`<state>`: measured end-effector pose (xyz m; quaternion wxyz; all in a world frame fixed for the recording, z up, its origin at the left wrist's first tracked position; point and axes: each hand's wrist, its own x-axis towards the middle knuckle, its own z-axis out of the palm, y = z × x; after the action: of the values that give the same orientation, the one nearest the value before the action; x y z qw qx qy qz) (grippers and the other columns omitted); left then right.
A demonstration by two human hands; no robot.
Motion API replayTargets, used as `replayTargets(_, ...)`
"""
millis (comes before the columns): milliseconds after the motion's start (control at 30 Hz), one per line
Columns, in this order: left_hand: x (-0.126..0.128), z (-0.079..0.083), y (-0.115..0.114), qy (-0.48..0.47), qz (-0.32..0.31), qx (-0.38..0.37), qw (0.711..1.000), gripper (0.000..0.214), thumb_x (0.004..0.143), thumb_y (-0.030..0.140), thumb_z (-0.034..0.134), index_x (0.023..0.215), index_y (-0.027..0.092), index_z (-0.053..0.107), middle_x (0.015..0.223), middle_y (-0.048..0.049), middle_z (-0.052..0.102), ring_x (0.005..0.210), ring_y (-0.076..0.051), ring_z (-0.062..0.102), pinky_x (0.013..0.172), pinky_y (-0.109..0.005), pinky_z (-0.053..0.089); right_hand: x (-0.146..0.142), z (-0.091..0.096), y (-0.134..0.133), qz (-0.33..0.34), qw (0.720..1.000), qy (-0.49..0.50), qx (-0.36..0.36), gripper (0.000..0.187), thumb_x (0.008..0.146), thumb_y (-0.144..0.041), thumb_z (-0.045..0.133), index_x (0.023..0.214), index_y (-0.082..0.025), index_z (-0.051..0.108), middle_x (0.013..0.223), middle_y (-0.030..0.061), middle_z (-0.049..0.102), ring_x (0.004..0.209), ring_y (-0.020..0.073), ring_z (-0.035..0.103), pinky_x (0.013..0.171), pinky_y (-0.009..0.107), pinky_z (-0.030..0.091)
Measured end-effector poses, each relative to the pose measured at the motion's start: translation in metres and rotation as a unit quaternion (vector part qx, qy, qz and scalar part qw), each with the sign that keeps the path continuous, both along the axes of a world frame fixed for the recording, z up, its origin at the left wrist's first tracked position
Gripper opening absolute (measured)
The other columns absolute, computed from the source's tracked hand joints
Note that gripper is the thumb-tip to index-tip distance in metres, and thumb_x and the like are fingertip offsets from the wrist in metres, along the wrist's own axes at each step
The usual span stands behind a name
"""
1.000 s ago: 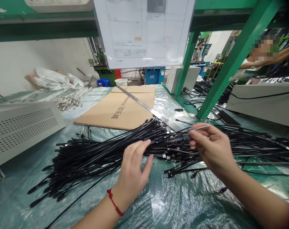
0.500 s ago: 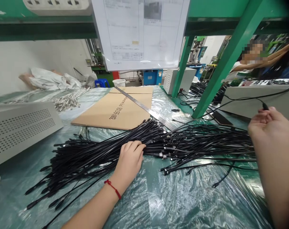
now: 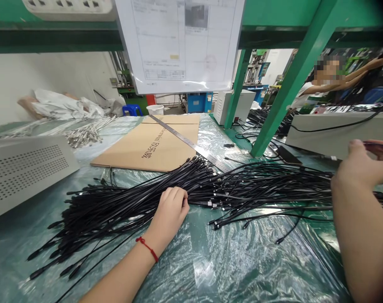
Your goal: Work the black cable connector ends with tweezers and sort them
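A thick heap of black USB cables (image 3: 115, 206) lies across the bench, its small metal plugs clustered around the middle. My left hand (image 3: 171, 208) rests at the heap's near edge, fingers curled and thumb pressed in against a cable there; the fingertips are partly hidden. More black cables (image 3: 273, 185) stretch from the plugs toward the right. Above their right end is my right hand (image 3: 365, 166), thumb raised and apart from the fingers, which reach to the picture's edge and are smeared. No cable shows in it.
Behind the heap, a steel ruler (image 3: 185, 139) lies on flat cardboard (image 3: 141, 147). Grey metal boxes flank the bench at left (image 3: 30, 172) and right (image 3: 324, 139). A slanted green post (image 3: 286, 92) and a hanging sheet (image 3: 182, 46) stand in front. A co-worker (image 3: 305, 92) is at back right.
My right hand has turned and moved outward to the right. The cable end it pinched, and that cable's line across the bench, no longer show. My left fingers have curled in tighter.
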<state>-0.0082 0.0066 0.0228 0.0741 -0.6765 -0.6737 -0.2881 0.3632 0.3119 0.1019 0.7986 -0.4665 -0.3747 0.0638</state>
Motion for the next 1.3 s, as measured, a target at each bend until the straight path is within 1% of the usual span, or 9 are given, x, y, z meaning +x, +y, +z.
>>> replayTargets(100, 0.002, 0.004, -0.004, -0.005, 0.004, -0.002, 1.0, 0.017, 0.091, 0.004, 0.048, 0.092, 0.019, 0.055, 0.086, -0.0015, 0.06, 0.082, -0.019, 0.059, 0.075, -0.033, 0.051, -0.027, 0.003, -0.02, -0.007, 0.998, -0.048, -0.026, 0.02, 0.064, -0.008, 0.083, 0.076, -0.013, 0.067, 0.091, 0.0145, 0.071, 0.088, 0.0195, 0.065, 0.065, 0.031, 0.044)
replayTargets(300, 0.007, 0.012, -0.011, 0.01, 0.029, -0.01, 0.999, 0.033, 0.091, 0.006, 0.043, 0.116, 0.021, 0.059, 0.094, -0.0027, 0.061, 0.078, -0.018, 0.063, 0.065, -0.028, 0.048, -0.1, -0.001, -0.084, 0.293, 0.923, -0.239, -0.076, 0.025, 0.074, -0.031, 0.083, 0.091, -0.016, 0.075, 0.074, 0.0053, 0.069, 0.056, 0.0097, 0.054, 0.05, 0.024, 0.039)
replayTargets(400, 0.008, 0.015, -0.015, 0.011, 0.044, -0.008, 0.999, 0.029, 0.095, 0.011, 0.041, 0.109, 0.022, 0.063, 0.091, -0.0017, 0.06, 0.071, -0.017, 0.062, 0.059, -0.027, 0.045, -0.131, -0.012, -0.125, 0.467, 0.799, -0.366, -0.094, 0.024, 0.071, -0.035, 0.086, 0.086, -0.019, 0.077, 0.084, 0.0054, 0.075, 0.063, 0.0131, 0.064, 0.055, 0.024, 0.048)
replayTargets(533, 0.007, 0.019, -0.018, -0.006, 0.046, 0.021, 0.999, 0.031, 0.098, 0.012, 0.035, 0.109, 0.021, 0.062, 0.091, -0.0017, 0.058, 0.067, -0.014, 0.059, 0.061, -0.028, 0.045, -0.153, -0.026, -0.163, 0.642, 0.548, -0.529, -0.092, 0.019, 0.081, -0.04, 0.078, 0.091, -0.023, 0.076, 0.146, 0.0058, 0.058, 0.121, 0.0247, 0.064, 0.085, 0.031, 0.056)
replayTargets(633, 0.006, 0.019, -0.019, -0.034, 0.015, 0.063, 0.997, 0.031, 0.099, 0.012, 0.034, 0.113, 0.02, 0.061, 0.092, -0.0023, 0.058, 0.071, -0.015, 0.06, 0.066, -0.028, 0.048, -0.161, -0.034, -0.175, 0.674, 0.472, -0.556, -0.117, 0.02, 0.086, -0.041, 0.073, 0.095, -0.023, 0.074, 0.151, 0.0067, 0.052, 0.123, 0.0237, 0.063, 0.088, 0.031, 0.054)
replayTargets(867, 0.009, 0.02, -0.018, 0.006, -0.025, 0.093, 0.995, 0.035, 0.097, 0.005, 0.041, 0.126, 0.015, 0.058, 0.105, -0.0081, 0.063, 0.097, -0.023, 0.06, 0.087, -0.037, 0.05, -0.167, -0.042, -0.181, 0.701, 0.485, -0.507, -0.129, 0.019, 0.084, -0.035, 0.076, 0.091, -0.018, 0.072, 0.098, 0.0038, 0.068, 0.069, 0.0095, 0.054, 0.066, 0.023, 0.045)
replayTargets(967, 0.014, 0.024, -0.02, 0.068, -0.074, 0.098, 0.99, 0.038, 0.096, 0.007, 0.049, 0.133, 0.016, 0.055, 0.12, -0.0098, 0.063, 0.109, -0.027, 0.055, 0.095, -0.044, 0.046, -0.166, -0.04, -0.182, 0.768, 0.455, -0.406, -0.196, 0.025, 0.078, -0.038, 0.082, 0.088, -0.016, 0.072, 0.078, -0.0009, 0.062, 0.067, 0.0087, 0.051, 0.067, 0.023, 0.045)
replayTargets(1100, 0.018, 0.025, -0.022, 0.055, -0.138, 0.105, 0.983, 0.026, 0.098, 0.008, 0.053, 0.121, 0.016, 0.06, 0.108, -0.0073, 0.065, 0.095, -0.022, 0.057, 0.084, -0.038, 0.048, -0.164, -0.037, -0.18, 0.827, 0.389, -0.275, -0.298, 0.03, 0.07, -0.034, 0.087, 0.085, -0.014, 0.071, 0.086, 0.002, 0.069, 0.07, 0.0085, 0.057, 0.068, 0.022, 0.048)
replayTargets(1300, 0.018, 0.024, -0.024, 0.059, -0.144, 0.108, 0.982, 0.025, 0.098, 0.008, 0.053, 0.121, 0.016, 0.06, 0.104, -0.0065, 0.066, 0.082, -0.02, 0.054, 0.072, -0.034, 0.048, -0.161, -0.042, -0.178, 0.837, 0.393, -0.174, -0.337, 0.031, 0.069, -0.03, 0.088, 0.086, -0.013, 0.069, 0.085, 0.0038, 0.073, 0.063, 0.0058, 0.059, 0.063, 0.018, 0.048)
